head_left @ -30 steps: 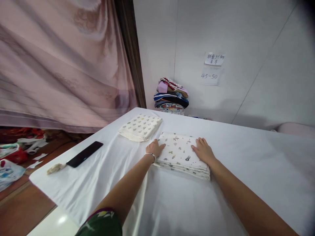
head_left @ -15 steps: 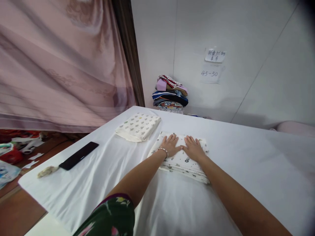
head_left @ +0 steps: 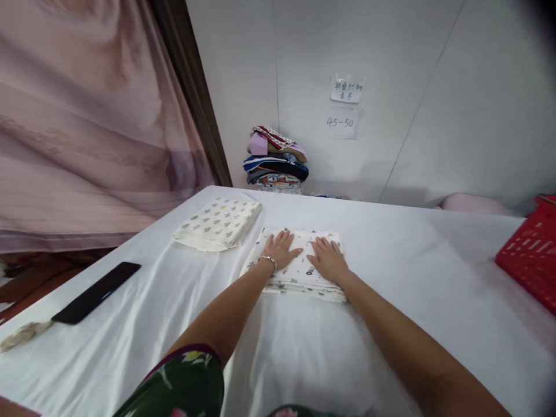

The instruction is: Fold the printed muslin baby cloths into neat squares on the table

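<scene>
A folded white cloth (head_left: 299,279) with a small dark and grey print lies in layers on the white-covered table (head_left: 391,249). My left hand (head_left: 281,249) rests flat on its upper left part, fingers spread, a bracelet (head_left: 268,262) at the wrist. On the right part of the same cloth, my right hand (head_left: 329,260) lies flat with its fingers apart. Neither hand grips anything. Left of and slightly beyond this stack sits another folded cream cloth (head_left: 219,223) with a grey motif, untouched by either hand.
A black phone (head_left: 96,293) with a pale tassel (head_left: 26,335) lies near the table's left side. Stacked folded fabrics (head_left: 277,162) stand beyond the far edge by the wall. At right is a red basket (head_left: 532,255). A pink curtain (head_left: 87,127) hangs at left.
My view has turned to the right, bringing the red basket into sight. My hands have moved slightly apart on the cloth, still flat.
</scene>
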The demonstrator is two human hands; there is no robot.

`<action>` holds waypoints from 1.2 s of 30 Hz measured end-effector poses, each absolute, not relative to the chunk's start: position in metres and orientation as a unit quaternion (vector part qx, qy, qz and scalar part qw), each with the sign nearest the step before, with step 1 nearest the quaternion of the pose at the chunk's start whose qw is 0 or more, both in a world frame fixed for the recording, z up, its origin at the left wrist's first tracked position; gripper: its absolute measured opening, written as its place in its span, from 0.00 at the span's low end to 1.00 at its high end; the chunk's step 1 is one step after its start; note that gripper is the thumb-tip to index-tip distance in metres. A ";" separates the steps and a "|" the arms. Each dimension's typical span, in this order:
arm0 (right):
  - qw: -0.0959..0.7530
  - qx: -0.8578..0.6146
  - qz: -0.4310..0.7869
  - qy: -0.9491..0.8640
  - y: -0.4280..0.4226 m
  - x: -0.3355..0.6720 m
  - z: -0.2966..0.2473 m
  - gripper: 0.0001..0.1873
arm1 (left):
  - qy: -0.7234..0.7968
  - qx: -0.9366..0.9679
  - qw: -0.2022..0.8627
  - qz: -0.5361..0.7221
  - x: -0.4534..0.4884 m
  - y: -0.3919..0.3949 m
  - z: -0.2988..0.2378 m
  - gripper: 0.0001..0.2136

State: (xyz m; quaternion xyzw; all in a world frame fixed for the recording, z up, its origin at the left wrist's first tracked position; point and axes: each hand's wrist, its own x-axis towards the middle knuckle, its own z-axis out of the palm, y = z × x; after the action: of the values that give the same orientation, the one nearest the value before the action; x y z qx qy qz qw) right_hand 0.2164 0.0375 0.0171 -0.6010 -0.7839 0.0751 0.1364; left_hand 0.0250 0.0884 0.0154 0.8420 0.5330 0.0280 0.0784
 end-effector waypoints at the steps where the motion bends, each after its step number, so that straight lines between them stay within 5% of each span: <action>1: 0.153 -0.595 0.082 -0.785 0.033 0.218 0.015 0.27 | 0.534 0.842 0.078 0.027 0.025 0.088 0.016 0.35; 11: 0.553 -0.635 0.249 -0.478 0.025 0.274 0.004 0.19 | 0.530 0.844 0.078 0.022 0.024 0.087 0.021 0.34; 20: 0.560 -0.614 0.343 -0.437 0.033 0.281 -0.006 0.14 | 0.561 0.807 0.137 0.128 0.088 0.073 0.054 0.15; 36: 0.562 -0.585 0.405 -0.422 0.041 0.284 -0.014 0.14 | 0.643 0.698 0.304 0.083 0.181 0.090 0.055 0.12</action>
State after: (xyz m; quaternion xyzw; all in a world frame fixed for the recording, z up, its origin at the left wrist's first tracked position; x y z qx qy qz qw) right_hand 0.2843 0.0411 -0.0142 -0.5848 -0.4218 0.4049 0.5623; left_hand 0.1813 0.0900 0.0546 0.6982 0.6429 0.0828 0.3039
